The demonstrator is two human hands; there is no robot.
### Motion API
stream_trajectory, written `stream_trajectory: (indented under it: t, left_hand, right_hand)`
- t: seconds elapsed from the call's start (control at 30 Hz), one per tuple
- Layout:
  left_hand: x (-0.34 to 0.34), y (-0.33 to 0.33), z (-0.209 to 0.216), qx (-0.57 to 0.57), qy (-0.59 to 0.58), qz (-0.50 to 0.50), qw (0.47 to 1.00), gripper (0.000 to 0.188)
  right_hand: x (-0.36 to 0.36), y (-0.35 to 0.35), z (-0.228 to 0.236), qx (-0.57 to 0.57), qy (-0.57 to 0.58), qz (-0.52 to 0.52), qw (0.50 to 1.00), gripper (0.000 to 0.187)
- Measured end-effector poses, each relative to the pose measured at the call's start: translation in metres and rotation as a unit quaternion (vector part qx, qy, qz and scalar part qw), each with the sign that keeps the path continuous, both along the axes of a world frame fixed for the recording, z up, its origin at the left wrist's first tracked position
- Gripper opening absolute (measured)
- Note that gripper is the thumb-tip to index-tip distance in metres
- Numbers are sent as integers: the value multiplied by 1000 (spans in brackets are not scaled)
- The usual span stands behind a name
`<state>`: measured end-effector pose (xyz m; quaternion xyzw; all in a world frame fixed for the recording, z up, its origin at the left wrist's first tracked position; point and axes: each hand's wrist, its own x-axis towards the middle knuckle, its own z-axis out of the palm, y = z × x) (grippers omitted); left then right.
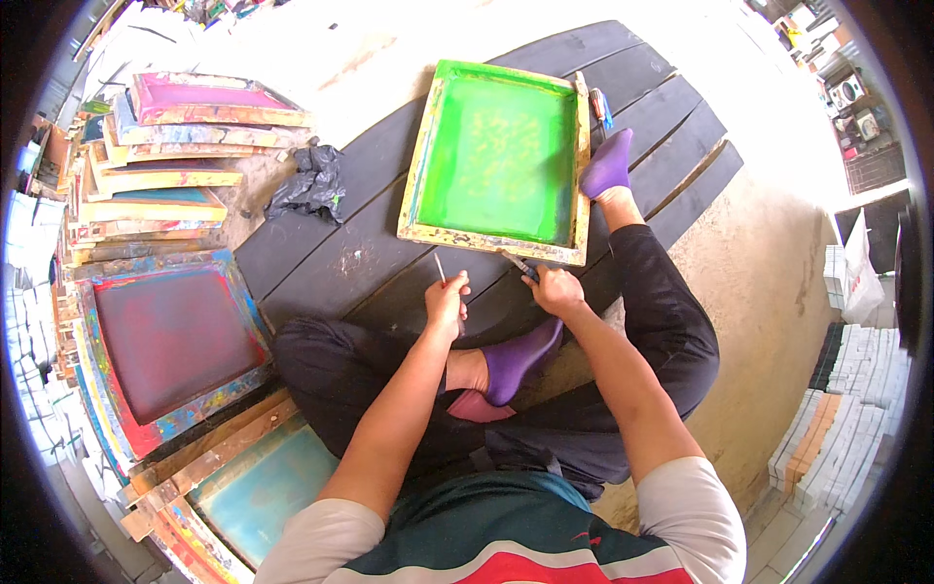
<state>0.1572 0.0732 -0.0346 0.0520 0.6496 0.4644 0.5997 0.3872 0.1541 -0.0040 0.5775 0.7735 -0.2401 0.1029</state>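
A wooden silk-screen frame (496, 240) with bright green mesh lies on the dark slatted wooden platform in front of me. Just short of its near edge, my left hand (448, 307) is closed around a thin-shafted tool (440, 265) that looks like a screwdriver and points up and away; its handle is mostly hidden. To the right, my right hand (558, 290) grips a dark-handled tool (525, 270), its tip at the frame's near edge. Whether the tip touches the wood, I cannot tell. My purple-socked foot (608, 165) rests against the frame's right side.
The dark slatted platform (365, 263) lies under the frame. A crumpled black plastic bag (309, 185) sits on it at left. More screen frames (180, 180) are piled at far left, and a dark red screen (180, 336) leans nearer. A small tool (600, 107) lies beyond my foot.
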Motion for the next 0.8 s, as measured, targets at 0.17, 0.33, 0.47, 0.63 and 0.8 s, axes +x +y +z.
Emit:
stream_trajectory:
  t: [0.17, 0.33, 0.47, 0.63, 0.8]
  left_hand:
    - [18, 6, 7, 10, -16, -33, 999, 29]
    - [18, 1, 9, 1, 7, -28, 1000, 29]
    - [15, -2, 5, 5, 14, -27, 1000, 28]
    - [13, -5, -2, 6, -10, -34, 999, 32]
    - [11, 0, 10, 4, -14, -48, 999, 31]
  right_hand:
    - [-5, -2, 16, -30, 29, -31, 999, 54]
    - [-25, 3, 44, -72, 5, -44, 996, 52]
    - [-35, 6, 61, -86, -19, -45, 995, 48]
    - [-21, 0, 36, -63, -45, -30, 997, 44]
    - [-4, -10, -13, 60, -15, -20, 998, 45]
